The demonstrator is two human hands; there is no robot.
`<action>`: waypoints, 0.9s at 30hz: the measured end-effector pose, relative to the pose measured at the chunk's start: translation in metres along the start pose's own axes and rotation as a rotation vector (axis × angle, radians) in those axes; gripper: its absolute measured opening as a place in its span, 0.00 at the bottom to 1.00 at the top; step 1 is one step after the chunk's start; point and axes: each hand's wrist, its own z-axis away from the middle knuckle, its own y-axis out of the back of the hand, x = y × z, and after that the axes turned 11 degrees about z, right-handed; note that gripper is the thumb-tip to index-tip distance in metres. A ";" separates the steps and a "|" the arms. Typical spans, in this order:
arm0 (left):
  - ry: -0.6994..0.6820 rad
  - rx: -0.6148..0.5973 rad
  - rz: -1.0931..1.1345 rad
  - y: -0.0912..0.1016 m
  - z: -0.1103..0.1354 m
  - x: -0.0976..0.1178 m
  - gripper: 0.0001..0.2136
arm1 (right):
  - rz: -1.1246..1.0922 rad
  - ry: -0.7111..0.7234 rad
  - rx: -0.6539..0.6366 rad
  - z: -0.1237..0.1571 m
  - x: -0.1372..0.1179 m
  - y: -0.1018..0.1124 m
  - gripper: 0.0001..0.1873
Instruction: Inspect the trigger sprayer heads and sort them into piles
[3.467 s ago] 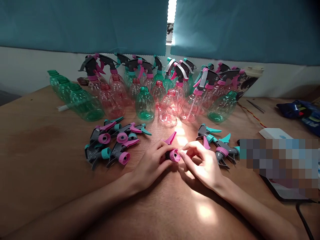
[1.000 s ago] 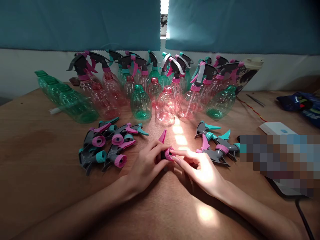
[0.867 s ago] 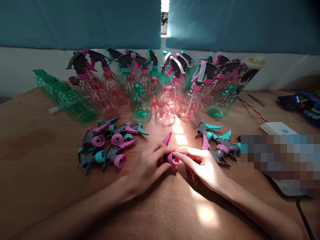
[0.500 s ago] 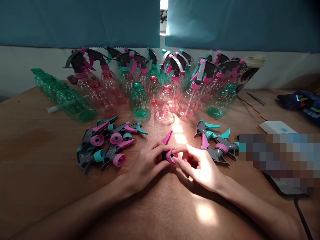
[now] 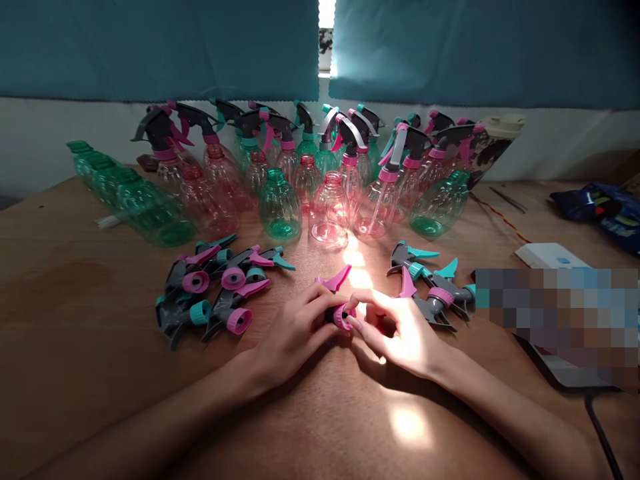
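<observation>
A grey trigger sprayer head with a pink trigger and a pink screw collar (image 5: 345,316) is between my hands, just above the wooden table. My left hand (image 5: 310,317) wraps its fingers around the grey body, hiding most of it. The collar's opening faces my right hand (image 5: 395,327), whose thumb and index finger pinch at its rim. Whether a small part sits between those fingertips is hidden. To the left lies a pile of loose sprayer heads (image 5: 215,287) in grey, pink and teal. More loose sprayer heads (image 5: 430,287) lie beyond my right hand.
Rows of green bottles (image 5: 280,207) and pink bottles (image 5: 329,210) stand behind the hands, several topped with sprayers. A patterned tumbler (image 5: 493,150), tweezers (image 5: 508,199), a white box (image 5: 553,257) and a blue packet (image 5: 600,210) are at the right. A blurred area covers the right edge.
The sprayer head has turned slightly, so more of its pink trigger shows, leaning further right. Both hands stay nearly in place at the collar. The whole view has shifted a little.
</observation>
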 end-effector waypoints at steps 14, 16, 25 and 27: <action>-0.004 -0.057 0.034 -0.002 0.000 -0.001 0.10 | 0.296 0.239 0.002 -0.002 -0.001 0.000 0.10; 0.001 -0.055 0.044 -0.002 -0.001 -0.001 0.12 | 0.351 0.251 -0.009 -0.003 -0.002 0.001 0.09; 0.007 -0.067 0.061 -0.003 -0.001 -0.001 0.12 | 0.437 0.247 -0.010 -0.001 0.005 0.000 0.08; 0.007 -0.062 0.067 -0.003 0.000 -0.001 0.12 | 0.408 0.258 0.009 -0.001 0.008 -0.002 0.08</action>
